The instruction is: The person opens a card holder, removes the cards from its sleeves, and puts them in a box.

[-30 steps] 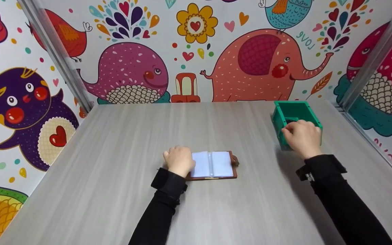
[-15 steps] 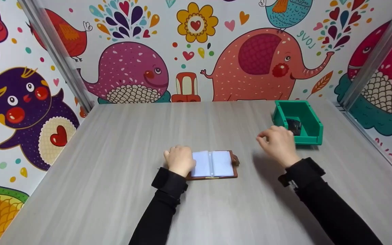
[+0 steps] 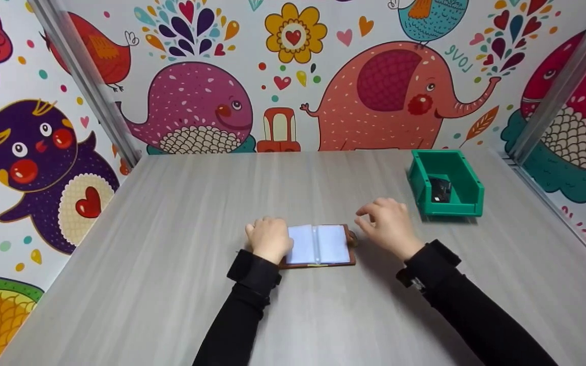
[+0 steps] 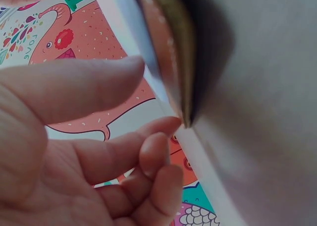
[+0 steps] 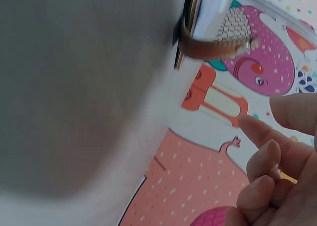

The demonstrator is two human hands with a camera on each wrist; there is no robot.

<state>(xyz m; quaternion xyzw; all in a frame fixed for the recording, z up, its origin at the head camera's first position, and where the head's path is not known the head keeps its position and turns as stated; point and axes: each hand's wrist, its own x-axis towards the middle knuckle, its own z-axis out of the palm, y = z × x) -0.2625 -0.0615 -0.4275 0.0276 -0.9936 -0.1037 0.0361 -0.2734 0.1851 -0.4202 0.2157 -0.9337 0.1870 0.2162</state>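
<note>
A small brown card holder (image 3: pixel 333 245) lies spread on the table, its bluish-white sleeves facing up around a central binding. At its left edge is my left hand (image 3: pixel 267 239), thumb on the sleeves and forefinger at the cover's edge, as the left wrist view shows. My right hand (image 3: pixel 388 226) hovers just right of the holder, with a gap between thumb and forefinger and nothing in it. The brown closing strap (image 5: pixel 210 48) curves out from the holder's right edge, apart from my right fingers.
A green open-front bin (image 3: pixel 453 209) stands at the back right of the grey table (image 3: pixel 211 193), with a dark, shiny flat item (image 3: pixel 441 190) inside. Walls printed with cartoon animals (image 3: pixel 199 107) enclose the back and sides.
My right hand has come away from the green bin, moving left and toward me to beside the card holder. The dark item in the bin is now uncovered. My left hand has stayed put.
</note>
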